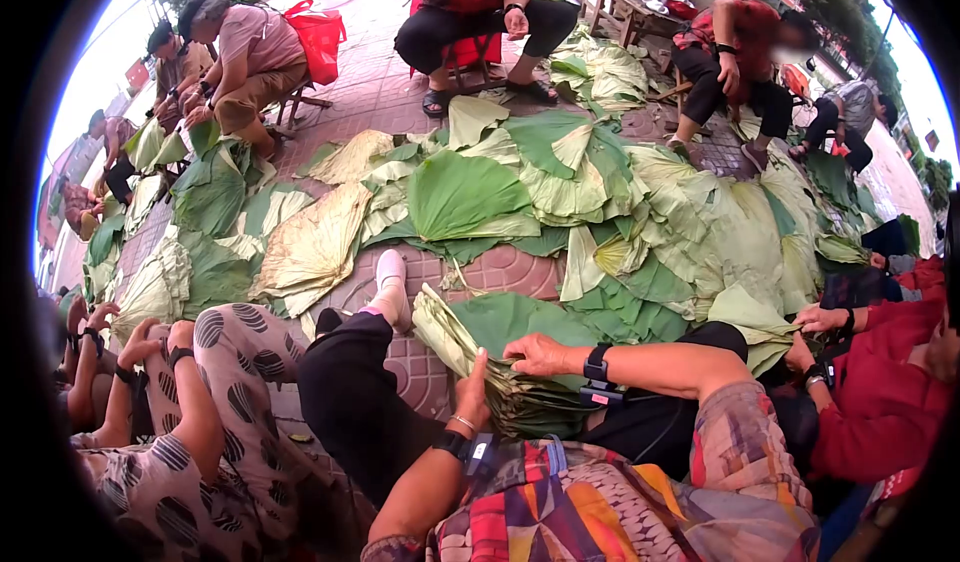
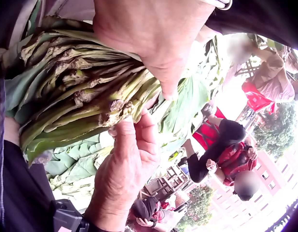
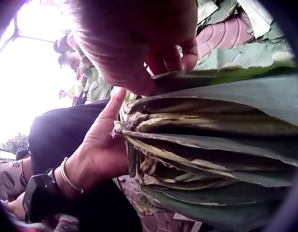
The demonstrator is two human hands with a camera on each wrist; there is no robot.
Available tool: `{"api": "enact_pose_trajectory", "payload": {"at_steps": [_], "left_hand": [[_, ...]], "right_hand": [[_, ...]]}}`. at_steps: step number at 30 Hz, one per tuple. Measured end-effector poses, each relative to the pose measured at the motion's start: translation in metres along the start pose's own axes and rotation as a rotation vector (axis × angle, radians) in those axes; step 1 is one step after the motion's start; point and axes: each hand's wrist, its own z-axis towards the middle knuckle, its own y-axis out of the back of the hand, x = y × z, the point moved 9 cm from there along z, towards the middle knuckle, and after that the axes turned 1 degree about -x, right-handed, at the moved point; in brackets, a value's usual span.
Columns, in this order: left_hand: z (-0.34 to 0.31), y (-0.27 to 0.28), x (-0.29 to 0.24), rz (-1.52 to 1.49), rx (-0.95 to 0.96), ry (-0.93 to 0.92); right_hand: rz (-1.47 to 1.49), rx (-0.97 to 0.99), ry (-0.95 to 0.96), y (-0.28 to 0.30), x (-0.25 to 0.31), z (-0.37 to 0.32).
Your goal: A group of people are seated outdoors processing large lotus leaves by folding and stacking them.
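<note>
A thick stack of folded green leaves [image 1: 525, 402] lies across the person's lap, its gathered brown stem ends [image 2: 83, 92] facing the left hand. The left hand [image 1: 472, 394] rests its palm against those ends, thumb straight and raised; in the right wrist view the same hand [image 3: 103, 150] has its other fingers largely hidden by the stack. The right hand [image 1: 537, 355] is over the stack's upper edge. Its thumb and fingers pinch a leaf's stem end in the left wrist view, where that hand [image 2: 124, 169] shows clearly. A top leaf [image 3: 226, 75] passes beneath the right fingers.
Large loose leaves [image 1: 470, 197] cover much of the paving ahead. A pink shoe [image 1: 392, 287] stands beside the stack. A neighbour in patterned clothing [image 1: 240, 392] sits close at left, one with a red sleeve [image 1: 880, 392] at right. Other people sit beyond the leaves.
</note>
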Motion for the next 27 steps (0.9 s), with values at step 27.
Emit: {"api": "enact_pose_trajectory", "payload": {"at_steps": [27], "left_hand": [[-0.021,0.002,-0.009,0.222,-0.194,-0.068]], "right_hand": [[0.702,-0.682,-0.842,0.085,-0.299,0.021]]}}
